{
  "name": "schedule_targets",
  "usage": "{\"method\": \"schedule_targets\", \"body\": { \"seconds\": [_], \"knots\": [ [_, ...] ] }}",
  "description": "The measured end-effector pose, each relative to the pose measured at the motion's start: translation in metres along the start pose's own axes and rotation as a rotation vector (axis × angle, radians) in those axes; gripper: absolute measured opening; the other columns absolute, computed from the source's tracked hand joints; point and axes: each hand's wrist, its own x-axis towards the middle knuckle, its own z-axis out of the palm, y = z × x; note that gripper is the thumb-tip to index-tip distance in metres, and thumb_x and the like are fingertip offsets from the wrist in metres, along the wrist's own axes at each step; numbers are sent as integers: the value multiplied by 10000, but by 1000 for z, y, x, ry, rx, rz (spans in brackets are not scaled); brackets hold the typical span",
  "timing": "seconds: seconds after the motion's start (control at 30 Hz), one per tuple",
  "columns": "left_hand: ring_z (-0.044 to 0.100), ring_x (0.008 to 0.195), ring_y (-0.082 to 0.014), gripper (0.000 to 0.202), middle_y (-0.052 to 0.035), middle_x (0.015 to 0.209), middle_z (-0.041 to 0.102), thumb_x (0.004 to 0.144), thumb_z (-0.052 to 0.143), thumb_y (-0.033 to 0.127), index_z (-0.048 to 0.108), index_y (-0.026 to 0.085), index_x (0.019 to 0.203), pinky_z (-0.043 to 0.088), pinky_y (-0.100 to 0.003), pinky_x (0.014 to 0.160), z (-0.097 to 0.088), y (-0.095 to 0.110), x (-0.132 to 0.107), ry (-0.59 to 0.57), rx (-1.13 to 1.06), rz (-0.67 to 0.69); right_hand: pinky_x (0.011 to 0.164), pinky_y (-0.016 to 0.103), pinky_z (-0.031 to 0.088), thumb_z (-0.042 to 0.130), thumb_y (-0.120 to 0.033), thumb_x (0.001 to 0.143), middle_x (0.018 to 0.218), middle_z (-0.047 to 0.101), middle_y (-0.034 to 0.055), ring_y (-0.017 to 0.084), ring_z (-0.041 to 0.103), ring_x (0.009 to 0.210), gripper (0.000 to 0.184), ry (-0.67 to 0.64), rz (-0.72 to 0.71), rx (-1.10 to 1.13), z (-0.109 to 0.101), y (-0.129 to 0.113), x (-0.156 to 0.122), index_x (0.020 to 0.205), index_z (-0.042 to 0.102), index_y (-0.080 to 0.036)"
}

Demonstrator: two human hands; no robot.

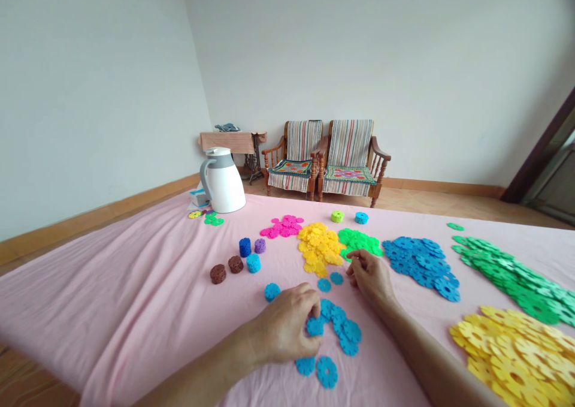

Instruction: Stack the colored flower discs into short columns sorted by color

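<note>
Pinching a blue disc (314, 326) at lower centre, left hand (287, 326) picks through the loose blue cluster (345, 330) on the pink cloth (135, 311), while right hand (371, 277) curls beside the green pile (359, 240), its hold unclear.

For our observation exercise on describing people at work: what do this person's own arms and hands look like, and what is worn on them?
The left forearm and right forearm are bare, with no sleeves in view. The left hand and right hand wear no gloves, and no watch, bracelet or ring is visible.
</note>
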Motion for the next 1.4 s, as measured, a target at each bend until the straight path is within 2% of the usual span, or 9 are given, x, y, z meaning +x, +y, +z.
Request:
{"method": "schedule_targets", "body": {
  "seconds": [0.2, 0.4, 0.5, 0.6, 0.93, 1.03, 1.13, 1.27, 1.4],
  "knots": [
    [488, 712, -134, 221, 17, 775, 523, 569, 572, 115, 493, 193, 760, 386, -222, 626, -9, -1, -3, 7, -4, 28, 389, 220, 390, 399, -329, 766, 542, 626, -6, 126, 541, 374, 236, 1, 3, 10, 1, 1, 0, 831, 573, -183],
    [505, 716, -133, 177, 2, 827, 555, 664, 550, 157, 559, 186, 838, 391, -237, 655, -49, -33, -7, 242, 62, -89, 391, 218, 386, 400, -332, 763, 539, 624, -6, 126, 542, 380, 244, -2, -4, -6, -1, -2, 0, 833, 578, -180],
    [515, 712, -136, 187, 6, 814, 569, 656, 587, 198, 590, 185, 843, 390, -234, 642, -62, -53, -11, 193, 82, -167, 395, 219, 387, 398, -327, 770, 538, 618, -7, 123, 537, 377, 238, -3, -9, -8, -1, -3, 0, 835, 571, -177],
    [518, 713, -136, 200, 8, 822, 578, 644, 596, 206, 604, 182, 842, 387, -227, 640, -66, -64, -16, 115, 86, -163, 398, 223, 389, 396, -324, 774, 542, 620, -6, 124, 538, 376, 237, -3, -5, -7, -1, -3, -1, 838, 569, -176],
    [526, 759, -149, 154, 14, 795, 577, 658, 567, 148, 609, 185, 802, 371, -243, 696, -61, -56, -16, 33, 134, -79, 396, 225, 386, 396, -318, 774, 535, 625, -11, 129, 543, 377, 232, 3, -13, -17, -1, -1, -1, 834, 576, -185],
    [526, 753, -147, 184, 7, 820, 575, 667, 581, 152, 614, 183, 845, 382, -247, 701, -60, -56, -15, 41, 114, -78, 405, 222, 388, 399, -320, 773, 530, 625, -11, 124, 539, 374, 234, 7, -18, -26, -1, -1, 0, 827, 580, -182],
    [522, 740, -140, 200, -7, 854, 567, 698, 601, 182, 615, 177, 897, 399, -247, 693, -57, -51, -12, 103, 77, -77, 403, 223, 387, 399, -327, 770, 532, 627, -10, 126, 542, 377, 245, 6, -8, -22, -1, -1, 0, 831, 585, -178],
    [524, 734, -126, 121, -19, 875, 564, 768, 587, 210, 622, 172, 878, 420, -237, 684, -41, -31, -5, 122, -6, 10, 399, 228, 385, 396, -328, 772, 539, 632, -8, 131, 547, 381, 248, 3, 1, -18, 0, -1, 1, 835, 584, -179],
    [538, 830, -141, 269, -41, 1012, 549, 805, 571, 205, 590, 208, 1073, 444, -257, 779, -16, -9, 4, 43, -56, 121, 414, 230, 392, 393, -312, 773, 535, 624, -12, 131, 548, 384, 232, -1, -9, -24, -1, -2, 0, 832, 578, -185]
  ]
}}
